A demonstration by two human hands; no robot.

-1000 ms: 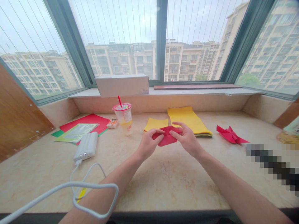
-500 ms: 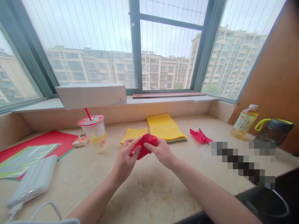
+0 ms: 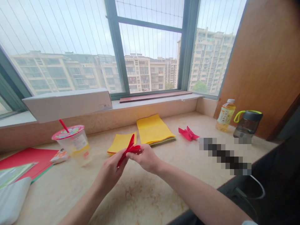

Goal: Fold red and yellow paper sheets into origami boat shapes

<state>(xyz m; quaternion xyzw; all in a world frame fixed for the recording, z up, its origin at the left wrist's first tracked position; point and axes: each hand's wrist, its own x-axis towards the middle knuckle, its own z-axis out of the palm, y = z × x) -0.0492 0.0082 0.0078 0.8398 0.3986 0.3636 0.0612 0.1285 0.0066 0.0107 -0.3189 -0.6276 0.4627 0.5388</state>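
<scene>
Close in, both hands are pinched on one folded red paper (image 3: 131,144), held up above the counter (image 3: 140,193): the left hand (image 3: 112,164) grips its lower left part, the right hand (image 3: 147,157) the flap opposite. It should handle as nearly weightless, crisp along its creases but easily bent or torn (thin flaps usually are), so layered folds look the safest hold, with light fingertips. Beyond lie a small yellow stack (image 3: 120,142), a finished-looking red figure (image 3: 188,134) off to the right, and a larger yellow stack (image 3: 154,128).
</scene>
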